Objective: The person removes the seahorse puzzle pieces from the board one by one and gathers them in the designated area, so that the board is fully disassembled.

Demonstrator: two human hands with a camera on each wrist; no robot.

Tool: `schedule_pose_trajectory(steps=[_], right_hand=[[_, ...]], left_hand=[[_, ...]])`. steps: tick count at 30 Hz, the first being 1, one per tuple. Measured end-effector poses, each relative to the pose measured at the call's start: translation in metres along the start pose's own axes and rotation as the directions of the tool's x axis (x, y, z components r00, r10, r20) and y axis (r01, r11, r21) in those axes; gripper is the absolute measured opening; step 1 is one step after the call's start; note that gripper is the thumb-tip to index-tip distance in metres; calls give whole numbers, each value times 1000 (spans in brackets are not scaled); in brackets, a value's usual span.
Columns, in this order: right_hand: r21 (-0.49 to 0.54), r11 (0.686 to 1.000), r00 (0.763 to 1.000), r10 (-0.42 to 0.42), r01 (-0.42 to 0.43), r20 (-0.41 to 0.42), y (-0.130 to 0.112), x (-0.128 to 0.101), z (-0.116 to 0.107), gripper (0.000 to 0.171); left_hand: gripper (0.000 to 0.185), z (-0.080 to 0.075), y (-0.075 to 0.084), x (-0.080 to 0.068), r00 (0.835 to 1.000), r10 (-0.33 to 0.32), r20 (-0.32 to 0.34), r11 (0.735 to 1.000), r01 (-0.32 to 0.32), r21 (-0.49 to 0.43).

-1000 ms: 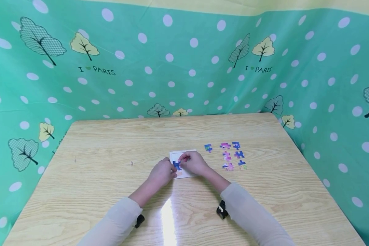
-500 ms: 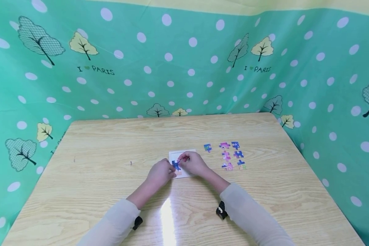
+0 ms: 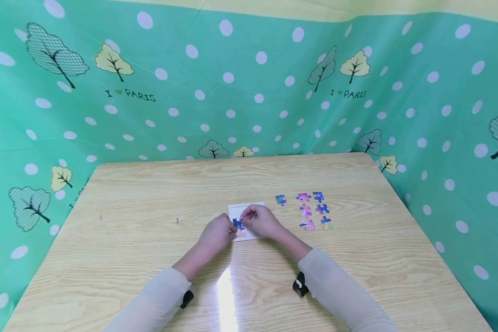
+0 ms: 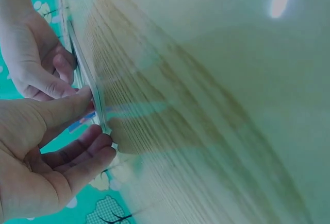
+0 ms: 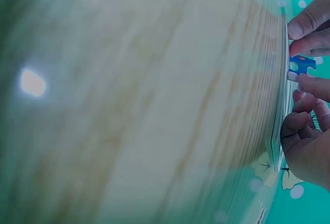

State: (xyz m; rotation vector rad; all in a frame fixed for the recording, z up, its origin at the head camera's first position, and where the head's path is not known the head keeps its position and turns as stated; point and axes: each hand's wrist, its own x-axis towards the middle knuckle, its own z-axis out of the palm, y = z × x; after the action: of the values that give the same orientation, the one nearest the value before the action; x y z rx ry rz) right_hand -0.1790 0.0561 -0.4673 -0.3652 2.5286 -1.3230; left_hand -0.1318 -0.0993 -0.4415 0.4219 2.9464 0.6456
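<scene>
A small white puzzle board (image 3: 253, 235) lies on the table between both hands. My left hand (image 3: 217, 233) is at its left side, thumb and fingers curled around the edge of a blue puzzle piece (image 3: 237, 224). From the right, my right hand (image 3: 262, 221) pinches that same piece between thumb and forefinger, over the board's left part. A peach-coloured patch (image 3: 241, 234) shows just below it, near my left fingertips. The right wrist view has the blue piece (image 5: 304, 64) raised at an angle between the fingers of both hands.
Several loose puzzle pieces lie right of the board, among them a pink one with an eye (image 3: 303, 197) and a blue one (image 3: 322, 209). A blue-green piece (image 3: 281, 199) sits nearer the board. Polka-dot cloth (image 3: 249, 83) hangs behind the wooden table (image 3: 149, 193).
The blue piece has shifted slightly toward the near edge of the board and changed its tilt between the fingers. Both hands stay almost in place.
</scene>
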Motion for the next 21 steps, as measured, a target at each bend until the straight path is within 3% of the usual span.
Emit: schedule_pose_trajectory(steps=[9,14,21], right_hand=[[6,1000,1000,-19,19,25,-2,-5,-2,8],[12,1000,1000,-16,16,27,-2,-6,-2,7],[1,998,998,-65,65,20,-1,-9,-3,6]], left_hand=[[12,0,2,-1,999,-25,20,1000,25,-11],[11,1,1,-1,1000,-5,6,1000,5,5],[9,1,1,0,1000,-13,2,1000,13,-8]])
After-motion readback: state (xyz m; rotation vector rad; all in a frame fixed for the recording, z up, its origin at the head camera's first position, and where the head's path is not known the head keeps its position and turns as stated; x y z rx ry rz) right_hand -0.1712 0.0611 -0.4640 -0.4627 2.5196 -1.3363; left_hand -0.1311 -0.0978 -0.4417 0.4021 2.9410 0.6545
